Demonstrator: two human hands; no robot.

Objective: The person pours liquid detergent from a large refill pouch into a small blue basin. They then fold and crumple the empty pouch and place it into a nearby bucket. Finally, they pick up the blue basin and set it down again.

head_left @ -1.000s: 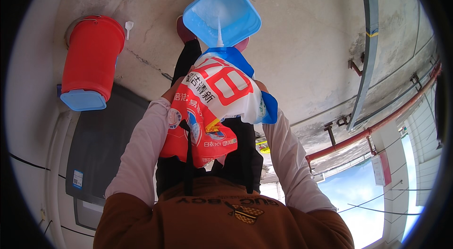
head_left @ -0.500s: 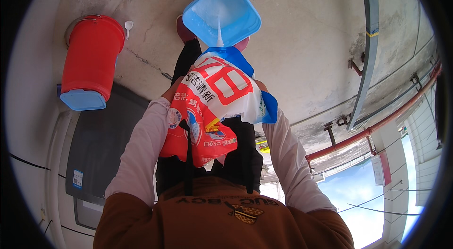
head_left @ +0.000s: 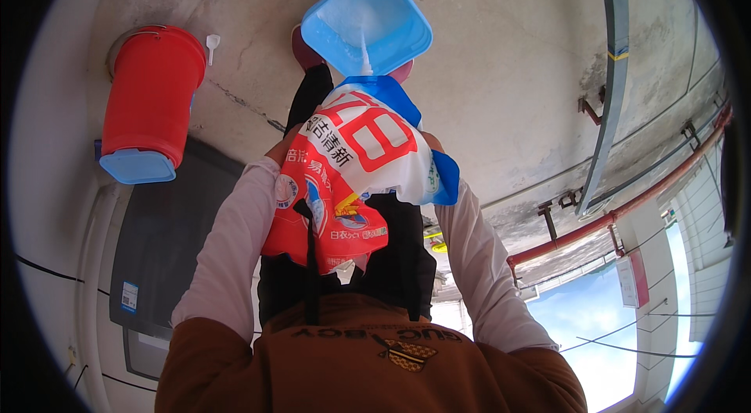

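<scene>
Two hands tip a bag over a blue bucket.
The left hand (head_left: 284,145) and right hand (head_left: 431,142) hold opposite sides of the red, white and blue bag (head_left: 368,139); its folds hide the fingers, so how tightly they close cannot be told. White powder (head_left: 364,57) streams past the near rim of the bucket (head_left: 410,28). Toward the floor's (head_left: 501,61) left edge, a white scoop (head_left: 212,45) lies beside a red bucket (head_left: 155,92).

The head camera looks down, fisheye-wide, over the wearer's brown top (head_left: 336,378) and pale sleeves (head_left: 227,256), close below, to the floor (head_left: 508,45) farther off.
</scene>
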